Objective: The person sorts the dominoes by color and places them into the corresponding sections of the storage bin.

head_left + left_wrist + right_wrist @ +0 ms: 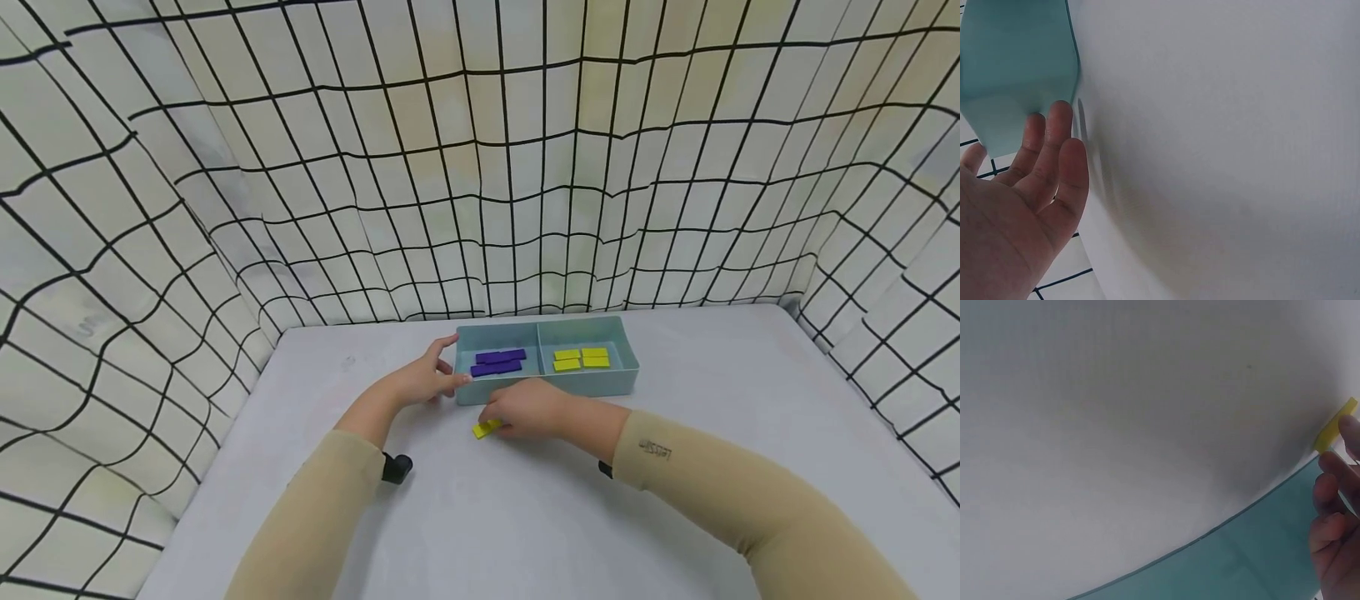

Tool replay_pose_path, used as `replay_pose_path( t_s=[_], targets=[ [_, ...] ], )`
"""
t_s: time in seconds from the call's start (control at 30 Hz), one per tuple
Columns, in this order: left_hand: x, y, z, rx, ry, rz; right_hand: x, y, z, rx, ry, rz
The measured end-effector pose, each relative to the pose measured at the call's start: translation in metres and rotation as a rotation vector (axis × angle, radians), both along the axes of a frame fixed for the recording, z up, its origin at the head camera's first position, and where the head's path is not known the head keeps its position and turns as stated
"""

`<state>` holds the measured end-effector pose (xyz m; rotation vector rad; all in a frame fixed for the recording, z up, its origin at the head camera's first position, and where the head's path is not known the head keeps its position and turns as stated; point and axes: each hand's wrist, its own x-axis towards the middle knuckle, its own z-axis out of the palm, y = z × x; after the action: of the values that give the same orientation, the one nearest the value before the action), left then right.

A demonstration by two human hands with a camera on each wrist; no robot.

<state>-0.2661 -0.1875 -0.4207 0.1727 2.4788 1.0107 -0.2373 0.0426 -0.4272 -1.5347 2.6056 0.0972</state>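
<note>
A light teal box [600, 384] with two compartments lies on the white table. My left hand [420, 380] is at its left end, with a finger near the back corner and the thumb at the front corner. In the left wrist view, its fairly straight fingers [1060, 134] reach the end wall. In front of the box, my right hand [532, 407] pinches a small yellow block [483, 430] just above the tabletop. Purple strips [498, 367] lie in the left compartment. Several yellow blocks [596, 362] lie in two rows in the right one.
A divider [539, 350] separates the compartments. White walls covered with black netting [510, 167] rise behind the table [720, 400] and along both sides. Black wrist straps show at both sleeves.
</note>
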Motion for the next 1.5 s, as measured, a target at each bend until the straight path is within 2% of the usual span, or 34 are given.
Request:
replay_pose_path(
  t_s=[0.33, 0.8, 1.17, 1.37, 1.5],
  targets=[
    [-0.001, 0.0, 0.003, -0.005, -0.007, 0.002, -0.002, -0.005, -0.001, 0.028, 0.01, 0.004],
    [-0.001, 0.004, 0.001, 0.005, 0.003, -0.002, -0.001, 0.005, -0.001, -0.039, -0.088, -0.057],
    [-0.001, 0.005, -0.001, 0.001, 0.002, 0.0, 0.004, 0.027, 0.019, -0.148, -0.17, -0.106],
    [0.0, 0.005, 0.001, 0.008, -0.006, 0.005, 0.0, 0.044, 0.032, -0.201, -0.144, -0.104],
    [0.002, 0.004, 0.002, 0.0, -0.012, 0.017, -0.004, 0.057, 0.042, -0.234, -0.126, -0.135]
  ],
)
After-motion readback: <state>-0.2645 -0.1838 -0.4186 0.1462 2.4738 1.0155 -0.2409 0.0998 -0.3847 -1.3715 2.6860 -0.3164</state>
